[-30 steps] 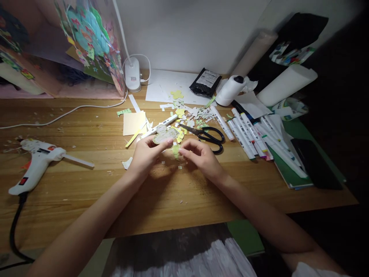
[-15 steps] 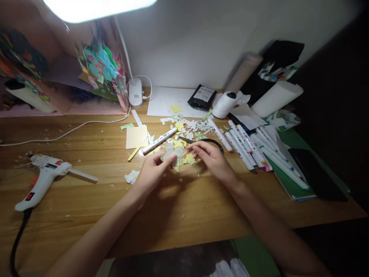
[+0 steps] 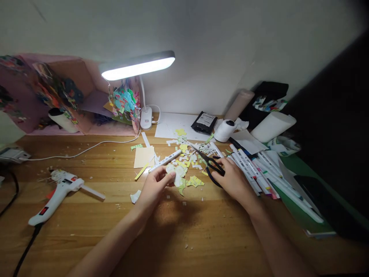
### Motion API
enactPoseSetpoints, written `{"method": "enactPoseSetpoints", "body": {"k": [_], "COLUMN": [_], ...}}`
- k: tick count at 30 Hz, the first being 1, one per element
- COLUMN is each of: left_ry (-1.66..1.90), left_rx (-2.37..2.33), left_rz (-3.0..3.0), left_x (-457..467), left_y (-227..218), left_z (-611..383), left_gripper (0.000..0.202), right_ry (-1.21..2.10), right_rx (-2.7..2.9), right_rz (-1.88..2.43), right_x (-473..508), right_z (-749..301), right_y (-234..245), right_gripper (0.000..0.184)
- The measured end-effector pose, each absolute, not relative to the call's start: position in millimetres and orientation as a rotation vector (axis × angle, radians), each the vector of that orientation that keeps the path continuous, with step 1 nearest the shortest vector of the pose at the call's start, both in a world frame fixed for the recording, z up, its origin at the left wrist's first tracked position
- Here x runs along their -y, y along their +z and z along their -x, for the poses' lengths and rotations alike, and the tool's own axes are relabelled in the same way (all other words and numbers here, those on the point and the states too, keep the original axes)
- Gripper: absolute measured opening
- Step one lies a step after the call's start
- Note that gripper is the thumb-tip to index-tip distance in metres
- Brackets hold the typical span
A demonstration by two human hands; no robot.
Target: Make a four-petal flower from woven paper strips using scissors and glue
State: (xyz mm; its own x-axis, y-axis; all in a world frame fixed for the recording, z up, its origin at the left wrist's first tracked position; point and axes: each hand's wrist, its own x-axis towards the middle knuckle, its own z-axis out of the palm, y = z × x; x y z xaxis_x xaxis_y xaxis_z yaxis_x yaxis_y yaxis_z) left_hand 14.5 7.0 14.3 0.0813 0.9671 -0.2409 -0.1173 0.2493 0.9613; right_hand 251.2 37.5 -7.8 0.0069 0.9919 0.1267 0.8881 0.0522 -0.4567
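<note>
My left hand pinches a small pale paper cutout just above the wooden desk. Over to its right, my right hand lies on the handles of the black scissors, with fingers curled round them. The scissor blades point up and left across a litter of yellow, green and white paper scraps. A white marker lies just behind the cutout.
A white glue gun with a black cord lies at the left. Several white markers lie at the right beside a green book. A lit desk lamp, a decorated pink box, paper rolls and a black packet stand behind.
My right hand has let go near the cutout and moved right onto the scissors. The view has tilted up, bringing the lamp into sight. My left hand still holds the cutout.
</note>
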Motion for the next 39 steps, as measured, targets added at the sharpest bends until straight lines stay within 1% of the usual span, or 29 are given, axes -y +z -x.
{"method": "enactPoseSetpoints", "body": {"k": [1, 2, 5, 8, 10, 12, 14, 16, 21, 26, 30, 35, 39], "left_ry": [1.043, 1.053, 1.103, 1.154, 1.185, 1.218, 1.24, 1.248, 1.201, 1.141, 1.147, 1.114, 1.121], "left_rx": [-1.165, -1.156, -1.146, -1.145, -1.148, -1.152, -1.164, -1.186, -1.187, -1.186, -1.189, -1.197, -1.212], "left_rz": [-0.959, -0.955, -0.959, -0.957, -0.952, -0.945, -0.946, -0.952, -0.973, -0.987, -0.976, -0.985, -0.973], "left_x": [-7, -7, -8, -8, -7, -7, -7, -8, -7, -2, -2, -2, -2], "left_y": [14, 13, 11, 13, 15, 17, 18, 18, 13, 11, 13, 13, 14], "left_z": [-14, -14, -12, -12, -12, -12, -10, -9, -11, -17, -17, -15, -17], "left_gripper": [0.027, 0.027, 0.026, 0.025, 0.024, 0.024, 0.024, 0.025, 0.027, 0.028, 0.027, 0.027, 0.03], "right_ry": [0.445, 0.624, 1.29, 1.615, 1.912, 2.081, 2.119, 2.115, 2.002, 1.861, 1.841, 1.852, 1.859], "right_rx": [1.791, 1.645, 1.353, 1.377, 1.291, 1.199, 1.167, 1.167, 1.217, 1.32, 1.391, 1.325, 1.282], "right_rz": [1.834, 1.751, 1.38, 1.173, 1.006, 0.86, 0.793, 0.791, 0.828, 0.9, 0.924, 0.913, 0.967], "right_x": [-37, -36, -25, -6, 7, 17, 22, 24, 30, 30, 30, 32, 36], "right_z": [-250, -248, -232, -208, -196, -189, -186, -185, -181, -178, -180, -180, -177], "right_y": [-7, -6, -5, -7, -10, -16, -22, -28, -35, -22, -17, -28, -37], "right_gripper": [0.015, 0.019, 0.041, 0.061, 0.066, 0.072, 0.078, 0.08, 0.075, 0.066, 0.066, 0.068, 0.061]}}
